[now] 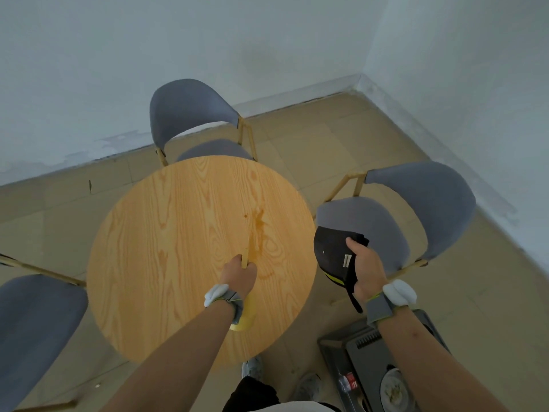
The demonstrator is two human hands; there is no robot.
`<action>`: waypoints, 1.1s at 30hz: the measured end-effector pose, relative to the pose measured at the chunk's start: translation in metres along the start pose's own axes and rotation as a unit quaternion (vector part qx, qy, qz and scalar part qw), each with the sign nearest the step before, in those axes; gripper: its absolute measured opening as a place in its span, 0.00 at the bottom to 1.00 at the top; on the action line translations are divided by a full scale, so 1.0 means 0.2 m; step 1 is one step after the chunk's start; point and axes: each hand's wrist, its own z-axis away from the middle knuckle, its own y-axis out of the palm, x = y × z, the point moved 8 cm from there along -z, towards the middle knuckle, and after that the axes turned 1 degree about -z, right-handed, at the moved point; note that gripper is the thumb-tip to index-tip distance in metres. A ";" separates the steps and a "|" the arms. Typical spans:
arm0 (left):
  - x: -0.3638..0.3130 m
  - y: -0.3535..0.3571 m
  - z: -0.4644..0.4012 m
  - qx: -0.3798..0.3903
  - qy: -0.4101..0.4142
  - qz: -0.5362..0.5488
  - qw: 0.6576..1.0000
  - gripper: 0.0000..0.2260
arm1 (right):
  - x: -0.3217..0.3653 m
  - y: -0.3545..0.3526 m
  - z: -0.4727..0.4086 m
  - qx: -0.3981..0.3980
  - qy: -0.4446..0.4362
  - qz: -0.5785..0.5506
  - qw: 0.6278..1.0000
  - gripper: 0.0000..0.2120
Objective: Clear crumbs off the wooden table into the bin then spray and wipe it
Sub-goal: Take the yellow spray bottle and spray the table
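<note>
— Hands: how many, holding what?
— Two. Left hand point(239, 272) grips a thin wooden handle point(244, 259) over the round counter point(166, 233); its yellow end point(246, 318) is mostly hidden under the wrist. Right hand point(366, 267) grips a black cloth point(334, 257) beside the counter's edge.
— Chairs?
— Three grey chairs point(190, 111), one cut off.

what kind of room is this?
Probably a small dining corner in a plain room: a round wooden table ringed by grey padded chairs, tiled floor and bare pale walls meeting in a corner. A bin with food scraps sits beside the table.
</note>
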 end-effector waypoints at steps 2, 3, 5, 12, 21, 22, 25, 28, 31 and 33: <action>-0.03 0.00 -0.01 0.000 -0.003 0.009 1.000 0.09 | 0.02 -0.01 0.00 0.001 -0.002 0.003 1.000 0.05; -0.04 0.00 -0.01 -0.001 -0.006 0.007 1.000 0.09 | 0.03 -0.01 -0.01 0.002 -0.003 0.004 1.000 0.04; -0.06 -0.01 -0.02 -0.011 -0.010 -0.001 1.000 0.09 | 0.04 -0.01 -0.01 0.002 -0.004 0.002 1.000 0.05; -0.07 -0.06 -0.03 -0.024 -0.008 0.019 1.000 0.10 | 0.04 -0.01 -0.02 0.008 -0.008 -0.001 1.000 0.06; 0.14 -0.27 -0.07 -0.038 -0.050 0.012 0.998 0.08 | -0.04 0.17 -0.03 0.021 0.003 0.024 0.999 0.05; 0.17 -0.29 -0.07 -0.040 -0.054 0.010 0.998 0.08 | -0.05 0.19 -0.03 0.021 0.004 0.025 0.999 0.05; 0.23 -0.34 -0.08 -0.034 -0.064 0.006 0.997 0.09 | -0.08 0.24 -0.03 0.031 0.008 0.029 0.999 0.06; 0.27 -0.38 -0.08 -0.043 -0.062 0.021 0.997 0.08 | -0.09 0.28 -0.03 0.038 0.001 0.034 0.999 0.07; 0.34 -0.40 -0.08 -0.055 -0.077 0.025 0.995 0.14 | -0.11 0.32 -0.03 0.038 0.005 0.047 0.998 0.09; 0.41 -0.40 -0.08 -0.056 -0.091 0.025 0.994 0.20 | -0.12 0.34 -0.03 0.040 0.008 0.052 0.998 0.11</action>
